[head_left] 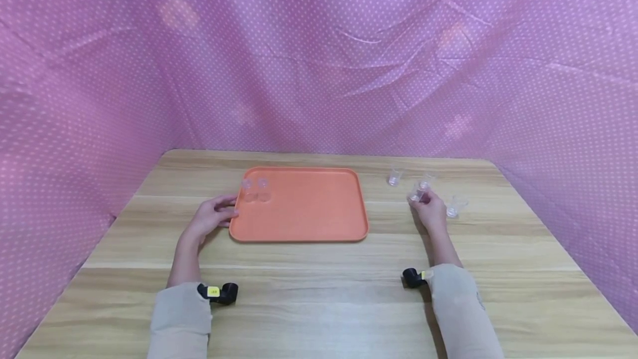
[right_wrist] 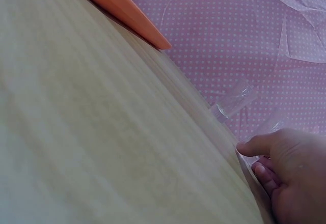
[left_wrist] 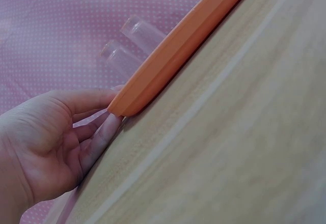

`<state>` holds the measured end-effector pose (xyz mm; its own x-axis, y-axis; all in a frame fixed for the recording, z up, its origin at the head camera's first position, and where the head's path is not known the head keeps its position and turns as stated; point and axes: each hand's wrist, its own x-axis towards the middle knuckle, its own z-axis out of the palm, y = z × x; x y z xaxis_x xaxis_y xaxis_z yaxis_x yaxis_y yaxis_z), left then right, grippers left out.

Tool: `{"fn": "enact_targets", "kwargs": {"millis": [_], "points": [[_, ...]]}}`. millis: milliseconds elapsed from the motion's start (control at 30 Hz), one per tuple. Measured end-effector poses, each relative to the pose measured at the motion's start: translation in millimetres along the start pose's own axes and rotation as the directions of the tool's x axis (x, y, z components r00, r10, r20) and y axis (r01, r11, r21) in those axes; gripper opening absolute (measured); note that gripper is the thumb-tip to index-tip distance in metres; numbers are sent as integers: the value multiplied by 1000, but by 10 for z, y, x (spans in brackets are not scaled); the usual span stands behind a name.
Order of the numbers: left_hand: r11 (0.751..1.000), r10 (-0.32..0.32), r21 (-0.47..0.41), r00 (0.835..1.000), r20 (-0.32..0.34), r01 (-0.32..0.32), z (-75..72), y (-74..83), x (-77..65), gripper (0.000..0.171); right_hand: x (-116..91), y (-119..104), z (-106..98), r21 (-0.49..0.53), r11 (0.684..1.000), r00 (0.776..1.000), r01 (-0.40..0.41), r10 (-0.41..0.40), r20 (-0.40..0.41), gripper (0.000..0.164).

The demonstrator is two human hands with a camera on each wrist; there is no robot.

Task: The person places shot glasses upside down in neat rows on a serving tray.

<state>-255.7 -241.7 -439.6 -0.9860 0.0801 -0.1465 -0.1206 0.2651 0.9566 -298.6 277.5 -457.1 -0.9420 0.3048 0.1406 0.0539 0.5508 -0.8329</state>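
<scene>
Pink curtain [head_left: 319,60], wood table [head_left: 309,303].
Left hand [head_left: 211,216] pinching the orange tray [head_left: 314,209] by its left edge, right hand [head_left: 432,212] pinching a clear cup [head_left: 416,190] toward the far right corner.

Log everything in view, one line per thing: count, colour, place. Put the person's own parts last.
Table: 1, pale wood-grain, in front of the person
Cloth: sheet count unclear, pink-purple with pale dots, behind and beside the table
Tray: 1, orange, on the table, left of centre
Tray cups: 2, clear, at the tray's far left corner, apparently upside down
Table cups: 3, clear, right of the tray
Held cup: 1, clear, pinched in the right grip
Cameras: 2, black with yellow labels, one at each cuff
Sleeves: 2, pale grey-beige, on both forearms
Grips: 2, bare; left grip on the tray's left edge, right at the held cup
</scene>
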Motion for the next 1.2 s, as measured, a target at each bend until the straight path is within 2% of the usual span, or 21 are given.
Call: {"fn": "enact_targets", "kwargs": {"millis": [267,767,1200], "points": [[1000,4,-7,1000,-1,-4,-1,3,13,53,-7,-3,6,-18,1000,1000,21,-21,-1,31],[1000,13,-15,1000,4,-13,-5,-28,42,55,-50,-69,-46,29,997,994,74,-76,76,35],[1000,13,-12,1000,12,-13,-11,-47,44,56,-81,-166,3,107,993,993,45,-56,107,36]]}}
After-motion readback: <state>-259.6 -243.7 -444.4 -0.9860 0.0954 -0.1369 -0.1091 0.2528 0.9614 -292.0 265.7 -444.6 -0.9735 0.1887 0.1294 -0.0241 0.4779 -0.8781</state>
